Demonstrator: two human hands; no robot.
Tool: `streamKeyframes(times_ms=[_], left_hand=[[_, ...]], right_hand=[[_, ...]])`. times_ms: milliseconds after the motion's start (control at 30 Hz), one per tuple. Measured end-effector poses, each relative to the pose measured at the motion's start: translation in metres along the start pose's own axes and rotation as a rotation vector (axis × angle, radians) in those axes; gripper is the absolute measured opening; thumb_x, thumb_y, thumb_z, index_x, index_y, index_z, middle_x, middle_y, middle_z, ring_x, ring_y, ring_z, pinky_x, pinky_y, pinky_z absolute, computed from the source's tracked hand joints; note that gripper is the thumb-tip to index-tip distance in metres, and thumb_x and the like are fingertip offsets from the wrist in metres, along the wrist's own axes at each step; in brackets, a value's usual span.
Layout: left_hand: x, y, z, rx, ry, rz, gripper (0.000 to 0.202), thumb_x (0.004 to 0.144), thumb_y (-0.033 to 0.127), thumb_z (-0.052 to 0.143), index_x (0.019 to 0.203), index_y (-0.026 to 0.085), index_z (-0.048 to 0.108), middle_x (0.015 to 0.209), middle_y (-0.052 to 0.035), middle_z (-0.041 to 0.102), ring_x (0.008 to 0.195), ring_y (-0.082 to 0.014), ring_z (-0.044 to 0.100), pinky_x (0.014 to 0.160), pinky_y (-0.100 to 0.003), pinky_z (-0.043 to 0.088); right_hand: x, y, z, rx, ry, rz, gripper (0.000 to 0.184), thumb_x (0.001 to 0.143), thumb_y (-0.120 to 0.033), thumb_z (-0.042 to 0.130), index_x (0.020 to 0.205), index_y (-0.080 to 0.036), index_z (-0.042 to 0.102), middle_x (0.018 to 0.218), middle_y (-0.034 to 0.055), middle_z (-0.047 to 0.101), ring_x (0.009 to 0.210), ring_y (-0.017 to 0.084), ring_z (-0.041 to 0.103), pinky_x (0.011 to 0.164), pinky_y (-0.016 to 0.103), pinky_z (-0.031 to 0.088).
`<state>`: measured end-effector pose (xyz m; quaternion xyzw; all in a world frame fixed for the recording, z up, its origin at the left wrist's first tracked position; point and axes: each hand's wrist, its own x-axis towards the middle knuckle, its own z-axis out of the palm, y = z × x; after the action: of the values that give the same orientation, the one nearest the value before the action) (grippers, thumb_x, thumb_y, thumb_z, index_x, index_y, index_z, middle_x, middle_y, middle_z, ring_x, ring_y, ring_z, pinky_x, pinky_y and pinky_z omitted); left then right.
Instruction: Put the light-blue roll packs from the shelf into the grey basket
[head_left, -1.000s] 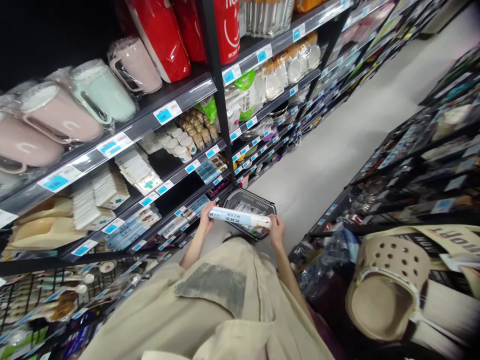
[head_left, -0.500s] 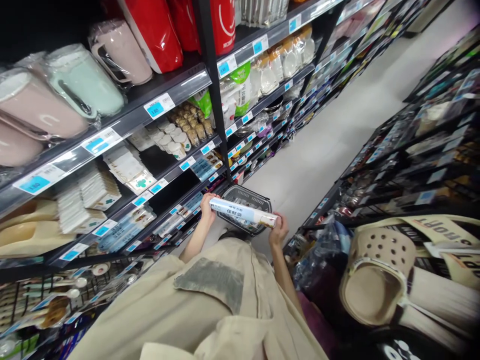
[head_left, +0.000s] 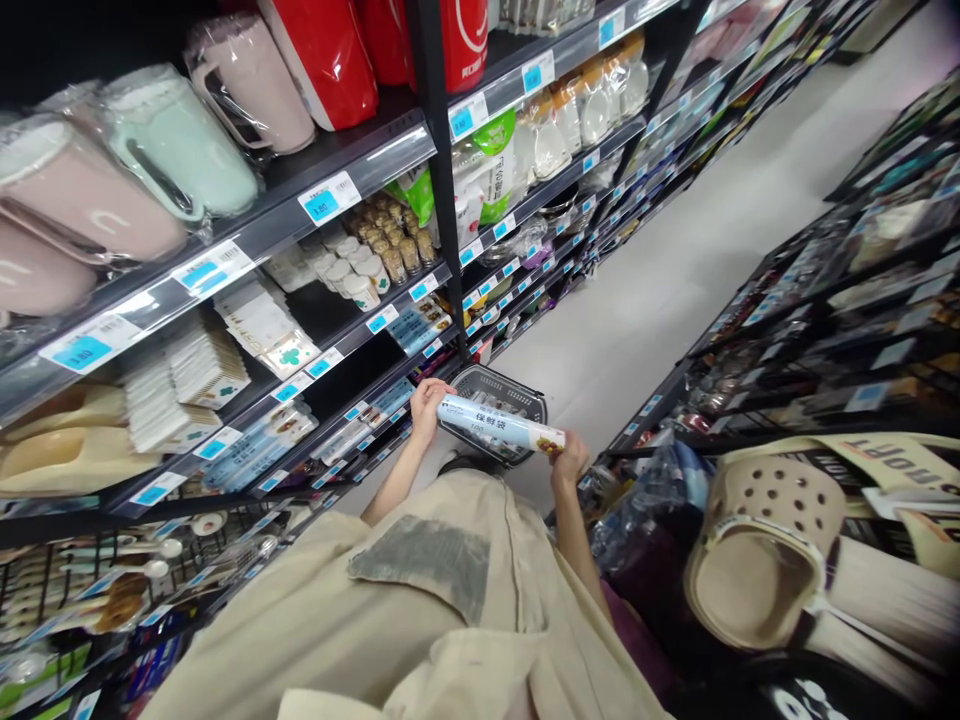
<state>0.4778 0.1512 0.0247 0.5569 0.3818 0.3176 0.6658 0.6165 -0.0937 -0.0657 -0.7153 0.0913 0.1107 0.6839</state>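
A long, narrow pale-blue and white pack of food storage bags [head_left: 491, 424] is stretched between my two hands, dark print on the side facing me and a food picture at its right end. My left hand [head_left: 429, 405] is closed on the left end. My right hand [head_left: 570, 459] grips the right end, its fingers partly hidden. Below the pack sits a dark grey shopping basket [head_left: 504, 384], with several items inside that I cannot make out. The pack crosses over the basket and covers part of it.
On the left, a black shelf [head_left: 375, 150] holds wrapped mugs [head_left: 180, 140], small corked jars [head_left: 401, 240] and similar blue packs [head_left: 262, 450]. A beige clog [head_left: 757, 550] is at the lower right, near another rack [head_left: 825, 330]. The pale aisle floor [head_left: 637, 260] runs between.
The pack has been rolled about its length, so a different printed side faces up. Both hands still hold its ends and appear slightly farther right.
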Motion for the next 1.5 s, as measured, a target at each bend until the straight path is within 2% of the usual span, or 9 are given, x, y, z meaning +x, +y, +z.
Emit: streamKeyframes(times_ms=[167,333,500,567,667,800,900,1200,1500], left_hand=[[0.004,0.006,0.005,-0.158,0.193,-0.072,0.022,0.070,0.034,0.067,0.086,0.023,0.057,0.078,-0.0026,0.072,0.083,-0.0249,0.076,0.079,-0.039,0.061],[0.001,0.006,0.005,-0.325,0.214,-0.166,0.030,0.060,0.028,0.078,0.083,0.021,0.060,0.076,-0.0005,0.073,0.073,-0.0216,0.075,0.073,-0.035,0.060],[0.002,0.003,0.010,-0.319,0.188,-0.210,0.034,0.063,0.033,0.084,0.085,0.020,0.063,0.078,-0.0026,0.075,0.072,-0.0210,0.074,0.074,-0.035,0.060],[0.000,0.003,0.009,-0.233,0.132,-0.143,0.032,0.071,0.042,0.083,0.085,0.020,0.064,0.079,-0.0040,0.076,0.071,-0.0211,0.074,0.072,-0.034,0.059],[-0.006,0.008,0.002,0.066,-0.041,0.124,0.033,0.091,0.052,0.067,0.085,0.020,0.070,0.086,-0.0076,0.078,0.078,-0.0220,0.074,0.074,-0.033,0.056],[-0.009,0.016,-0.018,0.507,-0.384,0.516,0.041,0.106,0.043,0.047,0.093,0.019,0.078,0.094,-0.0103,0.079,0.090,-0.0231,0.074,0.085,-0.035,0.055],[-0.004,0.016,-0.028,0.647,-0.537,0.650,0.043,0.108,0.038,0.041,0.100,0.017,0.078,0.095,-0.0116,0.079,0.089,-0.0237,0.074,0.084,-0.036,0.056],[0.001,0.013,-0.023,0.672,-0.430,0.756,0.057,0.112,0.035,0.029,0.097,0.016,0.081,0.093,-0.0117,0.081,0.085,-0.0217,0.077,0.079,-0.035,0.058],[0.010,0.015,-0.017,0.722,-0.348,0.698,0.059,0.111,0.035,0.032,0.087,0.018,0.083,0.082,-0.0091,0.081,0.075,-0.0208,0.076,0.072,-0.033,0.057]], right_hand=[[-0.010,-0.010,0.011,0.126,-0.064,-0.162,0.038,0.083,-0.049,0.057,0.087,-0.016,0.075,0.094,0.0081,0.077,0.086,0.021,0.069,0.077,0.031,0.054],[-0.018,-0.013,0.005,0.146,0.019,-0.303,0.039,0.090,-0.047,0.055,0.083,-0.016,0.078,0.085,0.0064,0.077,0.081,0.021,0.069,0.077,0.032,0.053],[-0.021,-0.013,-0.002,0.178,0.092,-0.398,0.037,0.087,-0.045,0.057,0.079,-0.017,0.079,0.079,0.0061,0.076,0.075,0.021,0.069,0.075,0.034,0.054],[-0.019,-0.013,-0.003,0.149,0.134,-0.348,0.038,0.086,-0.045,0.056,0.075,-0.016,0.077,0.075,0.0059,0.075,0.070,0.021,0.068,0.071,0.033,0.053],[-0.014,-0.014,-0.006,0.117,0.161,-0.264,0.035,0.082,-0.043,0.057,0.069,-0.016,0.075,0.068,0.0059,0.072,0.061,0.019,0.065,0.062,0.030,0.051],[-0.008,-0.018,-0.013,0.097,0.215,-0.210,0.030,0.072,-0.040,0.056,0.062,-0.017,0.072,0.059,0.0058,0.068,0.055,0.019,0.061,0.054,0.029,0.047],[-0.009,-0.021,-0.016,0.076,0.241,-0.184,0.030,0.070,-0.041,0.055,0.061,-0.017,0.071,0.057,0.0054,0.066,0.053,0.019,0.060,0.053,0.029,0.046],[-0.008,-0.022,-0.014,0.143,0.217,-0.212,0.031,0.073,-0.041,0.058,0.059,-0.017,0.073,0.056,0.0045,0.069,0.052,0.019,0.061,0.054,0.028,0.046],[-0.017,-0.026,-0.017,0.136,0.143,-0.284,0.040,0.078,-0.049,0.057,0.073,-0.015,0.079,0.079,0.0108,0.080,0.074,0.026,0.073,0.072,0.035,0.056]])
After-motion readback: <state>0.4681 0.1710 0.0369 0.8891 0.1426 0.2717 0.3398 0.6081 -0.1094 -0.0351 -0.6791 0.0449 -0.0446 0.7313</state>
